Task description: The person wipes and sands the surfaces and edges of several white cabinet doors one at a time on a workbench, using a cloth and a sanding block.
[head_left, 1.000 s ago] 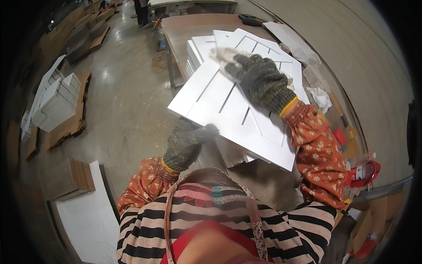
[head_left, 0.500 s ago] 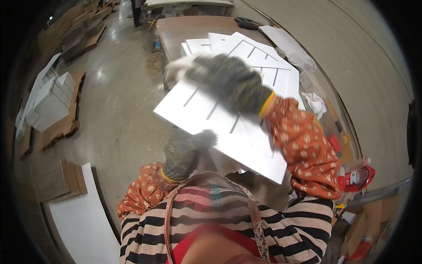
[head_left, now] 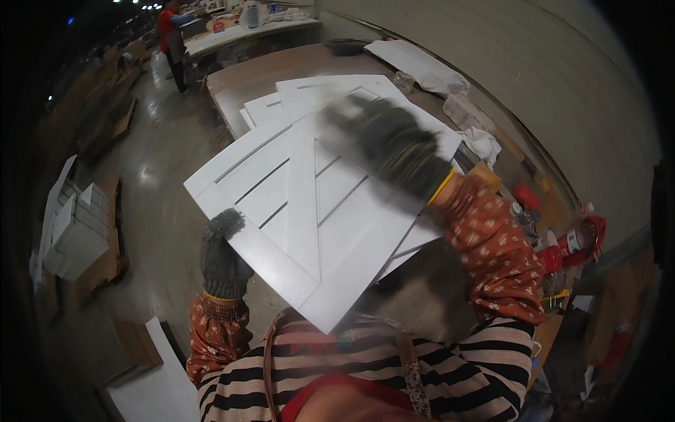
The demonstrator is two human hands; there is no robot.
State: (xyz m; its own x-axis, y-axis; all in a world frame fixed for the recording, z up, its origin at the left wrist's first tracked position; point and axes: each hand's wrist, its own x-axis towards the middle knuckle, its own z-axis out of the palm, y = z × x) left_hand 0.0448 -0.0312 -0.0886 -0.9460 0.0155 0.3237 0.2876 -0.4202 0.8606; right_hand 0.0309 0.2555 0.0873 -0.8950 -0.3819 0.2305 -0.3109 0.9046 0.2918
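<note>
A white door-like panel (head_left: 267, 232) with dark slanted grooves lies tilted in front of me, on top of other white panels (head_left: 264, 109). My left hand (head_left: 223, 257), in a dark knitted glove, grips its near left edge, with fingertips on the top face. Over the panel's far right part is my right hand (head_left: 397, 151), gloved the same way and smeared by motion. A pale, cloth-like blur shows at its fingers, pressed to or just above the surface. Its exact outline cannot be made out.
The panels rest on a brown table (head_left: 232, 84). Crumpled plastic (head_left: 481, 144) and a red-wrapped bottle (head_left: 580, 239) lie along the right by the wall. White stacked pieces (head_left: 81, 232) stand on cardboard at left. A person (head_left: 172, 42) stands by a far bench (head_left: 260, 32).
The top panel now lies turned, with more of its face showing. My left hand has moved left onto its edge. The right hand has shifted across the panel, and my view has swung.
</note>
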